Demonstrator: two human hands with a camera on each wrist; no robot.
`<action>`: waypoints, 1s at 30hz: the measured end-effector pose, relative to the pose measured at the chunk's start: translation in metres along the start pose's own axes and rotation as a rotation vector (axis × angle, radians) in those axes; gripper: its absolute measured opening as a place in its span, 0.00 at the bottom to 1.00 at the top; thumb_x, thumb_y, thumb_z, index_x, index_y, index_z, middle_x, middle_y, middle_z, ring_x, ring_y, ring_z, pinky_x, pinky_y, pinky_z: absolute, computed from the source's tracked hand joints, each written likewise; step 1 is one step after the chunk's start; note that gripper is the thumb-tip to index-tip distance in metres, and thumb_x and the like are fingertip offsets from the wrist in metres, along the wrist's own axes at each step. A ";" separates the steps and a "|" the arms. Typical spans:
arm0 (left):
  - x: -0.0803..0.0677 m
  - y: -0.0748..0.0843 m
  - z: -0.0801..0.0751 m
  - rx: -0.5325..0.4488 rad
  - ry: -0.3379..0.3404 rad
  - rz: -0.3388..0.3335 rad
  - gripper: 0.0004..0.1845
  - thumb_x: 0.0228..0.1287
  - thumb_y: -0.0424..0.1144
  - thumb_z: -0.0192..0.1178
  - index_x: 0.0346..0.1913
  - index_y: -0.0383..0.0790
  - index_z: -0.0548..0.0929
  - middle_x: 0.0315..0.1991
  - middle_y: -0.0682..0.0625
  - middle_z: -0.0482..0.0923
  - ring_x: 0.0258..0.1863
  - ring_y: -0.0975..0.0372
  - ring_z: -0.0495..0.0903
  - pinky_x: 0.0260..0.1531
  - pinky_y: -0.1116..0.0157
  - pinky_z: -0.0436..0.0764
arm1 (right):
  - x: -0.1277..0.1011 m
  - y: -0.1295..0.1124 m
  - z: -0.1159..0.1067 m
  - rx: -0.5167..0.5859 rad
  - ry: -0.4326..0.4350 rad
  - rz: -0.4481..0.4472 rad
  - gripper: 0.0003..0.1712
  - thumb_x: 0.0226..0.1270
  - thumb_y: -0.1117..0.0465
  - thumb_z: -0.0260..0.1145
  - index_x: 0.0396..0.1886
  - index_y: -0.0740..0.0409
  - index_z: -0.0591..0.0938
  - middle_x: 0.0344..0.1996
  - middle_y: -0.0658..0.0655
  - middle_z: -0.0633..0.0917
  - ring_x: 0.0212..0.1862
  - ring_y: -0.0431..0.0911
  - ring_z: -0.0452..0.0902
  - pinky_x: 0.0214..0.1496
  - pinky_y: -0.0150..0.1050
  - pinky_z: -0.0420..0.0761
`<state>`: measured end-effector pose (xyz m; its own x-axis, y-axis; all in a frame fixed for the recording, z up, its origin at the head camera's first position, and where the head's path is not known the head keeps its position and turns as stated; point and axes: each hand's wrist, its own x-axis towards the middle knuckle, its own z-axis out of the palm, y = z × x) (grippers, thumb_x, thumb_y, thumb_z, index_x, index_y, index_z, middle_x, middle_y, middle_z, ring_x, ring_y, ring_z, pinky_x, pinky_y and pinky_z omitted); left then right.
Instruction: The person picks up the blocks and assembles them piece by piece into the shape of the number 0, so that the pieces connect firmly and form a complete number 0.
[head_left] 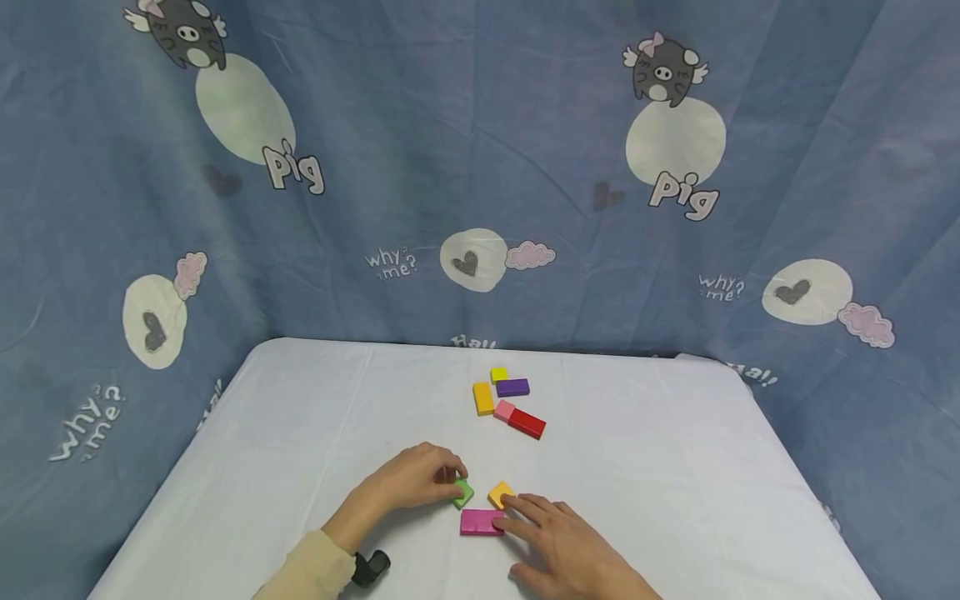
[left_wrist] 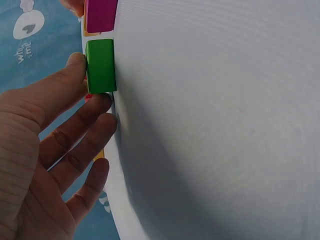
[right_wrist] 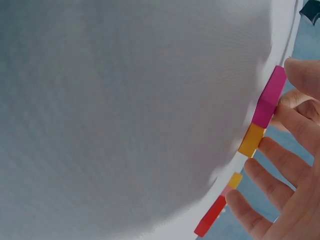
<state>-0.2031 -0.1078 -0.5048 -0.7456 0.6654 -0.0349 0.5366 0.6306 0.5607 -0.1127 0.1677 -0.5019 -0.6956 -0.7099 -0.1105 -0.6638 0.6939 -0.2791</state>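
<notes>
My left hand (head_left: pixel 422 477) pinches a small green block (head_left: pixel 462 493) between thumb and index finger, low over the white table. In the left wrist view the thumb lies along one side of the green block (left_wrist: pixel 101 66), and the other fingers are loosely bent below it. My right hand (head_left: pixel 566 546) is spread, with one fingertip on the right end of a magenta oblong block (head_left: pixel 478 522). Another of its fingertips touches a small orange block (head_left: pixel 500 494) just behind the magenta one. The right wrist view shows the magenta block (right_wrist: pixel 270 97) beside the orange block (right_wrist: pixel 251 140).
Farther back on the white table (head_left: pixel 637 450) lie a yellow cube (head_left: pixel 498 375), a purple block (head_left: pixel 513 387), an orange oblong block (head_left: pixel 483 399), a pink block (head_left: pixel 505 411) and a red block (head_left: pixel 527 423). A blue printed curtain (head_left: pixel 480 150) hangs behind the table.
</notes>
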 end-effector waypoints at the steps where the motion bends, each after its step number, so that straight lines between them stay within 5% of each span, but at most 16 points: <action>1: 0.000 0.000 0.000 0.000 -0.003 -0.002 0.11 0.59 0.48 0.70 0.42 0.49 0.88 0.26 0.67 0.75 0.26 0.72 0.72 0.30 0.69 0.74 | 0.000 0.000 0.000 0.004 -0.002 0.003 0.35 0.66 0.34 0.59 0.71 0.37 0.69 0.71 0.46 0.66 0.68 0.49 0.64 0.59 0.60 0.73; 30: 0.000 0.000 0.004 0.010 0.002 0.024 0.10 0.59 0.48 0.70 0.41 0.50 0.88 0.25 0.68 0.75 0.26 0.73 0.72 0.29 0.70 0.74 | 0.001 0.000 0.002 -0.006 -0.006 0.016 0.36 0.66 0.33 0.58 0.72 0.36 0.68 0.71 0.45 0.66 0.68 0.48 0.64 0.59 0.60 0.73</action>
<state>-0.2022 -0.1063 -0.5082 -0.7335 0.6794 -0.0197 0.5579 0.6184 0.5535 -0.1126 0.1667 -0.5034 -0.7047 -0.6991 -0.1211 -0.6539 0.7062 -0.2714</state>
